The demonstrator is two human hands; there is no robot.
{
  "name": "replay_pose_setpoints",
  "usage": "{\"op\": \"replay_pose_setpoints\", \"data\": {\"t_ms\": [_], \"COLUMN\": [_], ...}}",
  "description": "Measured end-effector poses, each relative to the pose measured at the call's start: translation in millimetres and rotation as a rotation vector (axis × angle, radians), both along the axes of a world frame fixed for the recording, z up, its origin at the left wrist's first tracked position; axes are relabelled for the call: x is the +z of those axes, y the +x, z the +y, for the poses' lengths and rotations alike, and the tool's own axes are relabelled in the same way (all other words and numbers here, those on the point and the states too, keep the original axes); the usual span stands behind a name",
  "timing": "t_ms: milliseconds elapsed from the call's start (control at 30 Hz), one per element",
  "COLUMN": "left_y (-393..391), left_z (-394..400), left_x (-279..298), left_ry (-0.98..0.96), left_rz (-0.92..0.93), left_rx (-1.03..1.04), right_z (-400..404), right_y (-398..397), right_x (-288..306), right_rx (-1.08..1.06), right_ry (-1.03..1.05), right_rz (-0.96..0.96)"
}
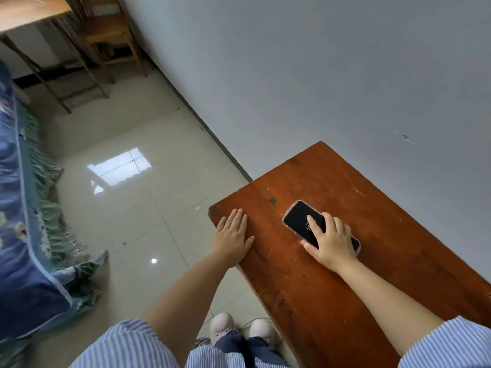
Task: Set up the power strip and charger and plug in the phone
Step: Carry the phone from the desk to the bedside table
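1. Reddish-brown wood table (332, 274), scuffed, set against a grey wall (318, 75). We see it from above, tilted.
2. The phone (300, 216) lies flat on the table top, screen up, in a clear or pinkish case. Screen is dark with white digits; we read what looks like "15", the rest is covered by a finger, so we can't give the full reading.
3. Right hand (330, 243) lies on top of the phone, fingers spread over its near half, index fingertip on the screen. It presses down flat rather than clamping round it.
4. Left hand (233, 235) rests palm-down on the table's left end near the corner, fingers together and extended, holding nothing.
5. Hands are well apart; the phone sits between the left hand and the wall.
6. Both sleeves are blue-and-white striped.
7. Below the table edge: pale slippers (241, 328) on a glossy tiled floor (146, 208).
8. Left edge: blue patterned fabric (24, 235) with a fringed hem. Far corner: a wooden chair (111, 41).
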State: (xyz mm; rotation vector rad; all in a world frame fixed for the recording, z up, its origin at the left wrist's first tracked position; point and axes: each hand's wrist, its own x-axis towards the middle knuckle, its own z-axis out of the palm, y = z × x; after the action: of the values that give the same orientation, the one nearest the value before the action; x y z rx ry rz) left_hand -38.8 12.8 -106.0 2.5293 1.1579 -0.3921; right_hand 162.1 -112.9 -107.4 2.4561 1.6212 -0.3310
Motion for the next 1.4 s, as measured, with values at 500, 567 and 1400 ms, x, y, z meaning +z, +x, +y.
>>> {"op": "replay_pose_setpoints", "data": {"t_ms": [500,567,1400], "left_y": [-174.3,-206.2,-414.0], "left_z": [216.9,260.0,826.9], "left_x": [76.1,87.3,183.7], "left_ry": [0.260,0.308,0.484], "left_rz": [-0.100,-0.093,-0.019], "left_rx": [0.484,0.523,0.811], "right_z": [281.3,326.9,968.8], "right_y": [-128.5,-151.1,-396.8], "right_x": [57.9,67.3,168.5], "right_rx": [0.217,0.236,0.454], "right_ry": [0.179,0.193,0.462], "right_rz": [0.013,0.003,0.182]}}
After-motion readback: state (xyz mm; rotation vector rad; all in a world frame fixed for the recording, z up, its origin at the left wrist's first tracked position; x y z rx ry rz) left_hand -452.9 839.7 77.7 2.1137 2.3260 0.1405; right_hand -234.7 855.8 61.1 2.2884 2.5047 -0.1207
